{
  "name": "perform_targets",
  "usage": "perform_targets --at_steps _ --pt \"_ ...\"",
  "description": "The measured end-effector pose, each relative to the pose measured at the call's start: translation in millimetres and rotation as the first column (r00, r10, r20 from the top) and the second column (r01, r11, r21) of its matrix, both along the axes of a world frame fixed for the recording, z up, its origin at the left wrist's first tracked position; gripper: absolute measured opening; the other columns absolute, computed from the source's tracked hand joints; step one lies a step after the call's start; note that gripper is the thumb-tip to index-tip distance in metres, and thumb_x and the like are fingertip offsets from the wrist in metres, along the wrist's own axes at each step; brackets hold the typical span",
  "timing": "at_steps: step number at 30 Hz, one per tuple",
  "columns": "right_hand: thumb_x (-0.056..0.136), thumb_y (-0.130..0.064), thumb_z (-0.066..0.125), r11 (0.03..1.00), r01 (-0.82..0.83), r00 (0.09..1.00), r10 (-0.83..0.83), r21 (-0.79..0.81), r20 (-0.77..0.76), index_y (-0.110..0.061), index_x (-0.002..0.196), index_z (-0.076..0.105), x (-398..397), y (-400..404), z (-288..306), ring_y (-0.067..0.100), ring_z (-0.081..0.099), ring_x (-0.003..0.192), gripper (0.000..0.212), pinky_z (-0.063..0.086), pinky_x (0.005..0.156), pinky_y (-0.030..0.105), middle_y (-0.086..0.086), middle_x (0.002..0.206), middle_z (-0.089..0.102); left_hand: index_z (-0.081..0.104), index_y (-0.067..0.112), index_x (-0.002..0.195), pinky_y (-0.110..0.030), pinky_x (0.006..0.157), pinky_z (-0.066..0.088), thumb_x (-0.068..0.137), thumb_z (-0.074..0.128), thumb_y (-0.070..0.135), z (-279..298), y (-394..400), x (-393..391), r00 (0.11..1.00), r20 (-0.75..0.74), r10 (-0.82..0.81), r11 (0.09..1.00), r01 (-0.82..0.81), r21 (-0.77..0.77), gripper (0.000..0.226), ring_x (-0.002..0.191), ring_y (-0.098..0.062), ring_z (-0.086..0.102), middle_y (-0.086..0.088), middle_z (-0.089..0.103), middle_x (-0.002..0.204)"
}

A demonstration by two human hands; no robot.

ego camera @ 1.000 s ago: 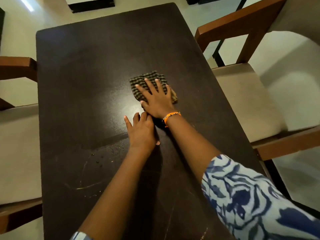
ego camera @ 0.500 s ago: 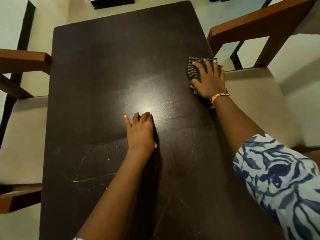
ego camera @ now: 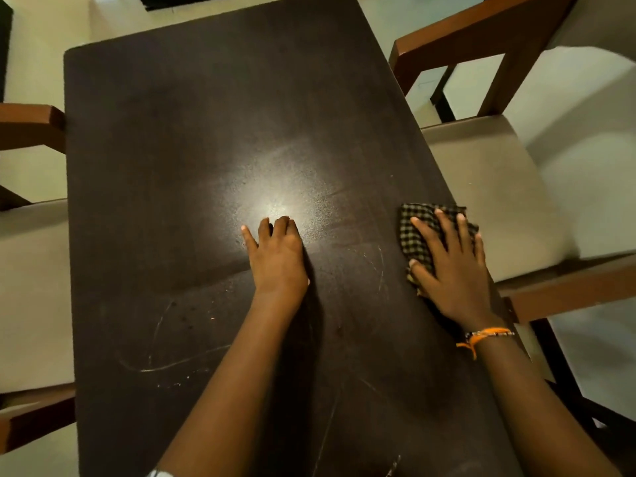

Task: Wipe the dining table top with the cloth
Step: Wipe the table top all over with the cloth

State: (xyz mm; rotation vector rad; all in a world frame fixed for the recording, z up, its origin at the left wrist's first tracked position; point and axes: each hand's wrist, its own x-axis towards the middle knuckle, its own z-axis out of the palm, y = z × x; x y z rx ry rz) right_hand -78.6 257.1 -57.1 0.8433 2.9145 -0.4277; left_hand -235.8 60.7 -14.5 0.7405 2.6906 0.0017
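Observation:
The dark brown dining table top (ego camera: 206, 139) fills the middle of the view. A folded black-and-tan checked cloth (ego camera: 414, 232) lies at the table's right edge. My right hand (ego camera: 451, 266) presses flat on the cloth with fingers spread, and most of the cloth is hidden under the palm. An orange band circles that wrist. My left hand (ego camera: 277, 258) rests flat on the bare table near the middle, fingers together, holding nothing. Pale curved streaks and small specks mark the near left part of the top.
A wooden chair with a beige seat (ego camera: 488, 187) stands tight against the table's right side, its armrest (ego camera: 564, 294) just beyond the cloth. Another beige-seated chair (ego camera: 31, 287) stands at the left. Pale floor shows past the far end.
My right hand has slid the cloth from the table's middle to the right edge, then toward me along that edge. My left hand has stayed in place.

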Motion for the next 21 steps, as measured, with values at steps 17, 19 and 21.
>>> perform_targets --at_steps 17,19,21 --pt "0.084 -0.048 0.047 0.869 -0.495 0.866 0.495 0.003 -0.069 -0.039 0.144 0.026 -161 -141 -13 0.031 0.007 0.146 0.065 0.0 0.115 0.054 0.004 0.158 0.019 0.005 0.014 0.148 -0.064 0.106 -0.014 0.076 0.069 0.031 -9 -58 4 0.955 0.045 0.292 0.943 -0.295 0.156 0.098 0.144 -0.031 -0.015 -0.004 -0.002 0.159" --pt "0.083 -0.048 0.047 0.828 -0.56 0.825 0.558 0.002 -0.088 -0.04 0.144 0.026 -153 -143 -14 0.029 0.009 0.146 0.065 0.001 0.116 0.051 0.001 0.158 0.019 -0.001 0.014 0.148 -0.062 0.106 -0.016 0.074 0.071 0.035 -5 -67 1 0.951 0.09 0.296 0.946 -0.305 0.113 0.106 0.143 -0.03 -0.019 -0.004 -0.004 0.158" --pt "0.082 -0.049 0.046 0.841 -0.541 0.835 0.541 0.031 -0.098 -0.041 0.144 0.024 -142 -122 -13 0.028 0.01 0.146 0.066 0.002 0.116 0.05 0.0 0.158 0.02 -0.006 0.014 0.148 -0.061 0.103 -0.02 0.069 0.075 0.04 -1 -66 1 0.966 0.114 0.232 0.969 -0.24 0.062 0.116 0.141 -0.031 -0.024 -0.005 -0.008 0.158"
